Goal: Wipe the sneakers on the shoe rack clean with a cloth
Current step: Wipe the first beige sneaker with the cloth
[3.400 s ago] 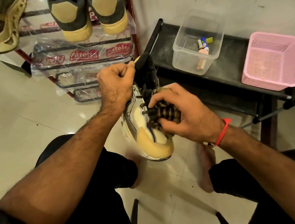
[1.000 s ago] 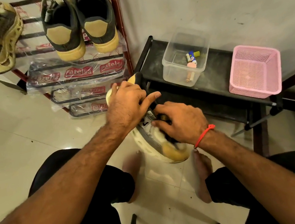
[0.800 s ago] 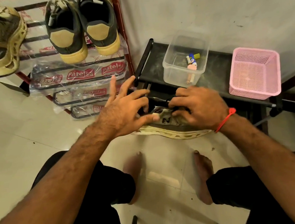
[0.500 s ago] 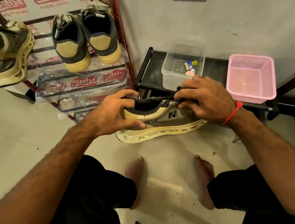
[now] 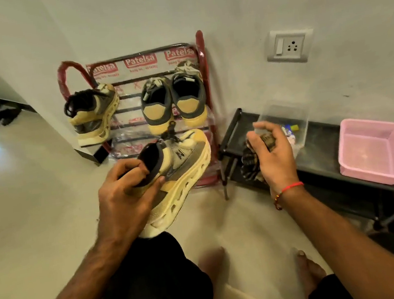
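Note:
My left hand [image 5: 124,197] grips a yellow and grey sneaker [image 5: 183,166] by its heel collar, toe pointing up toward the red shoe rack [image 5: 204,77]. My right hand [image 5: 271,156] is off to the right, closed around a dark checked cloth [image 5: 250,164] that hangs down over the black bench [image 5: 323,157]. On the rack sit a matching sneaker [image 5: 93,115] at the left and a pair of grey and yellow sneakers [image 5: 174,102] side by side at the right.
A clear plastic box [image 5: 286,124] with small items and a pink basket [image 5: 373,150] stand on the black bench at the right. A wall socket [image 5: 289,45] is above. My bare feet [image 5: 211,261] rest on the tiled floor.
My right hand has let go of the sneaker and moved right with the cloth. My left hand alone now carries the sneaker, lifted toward the rack. The view has tilted up.

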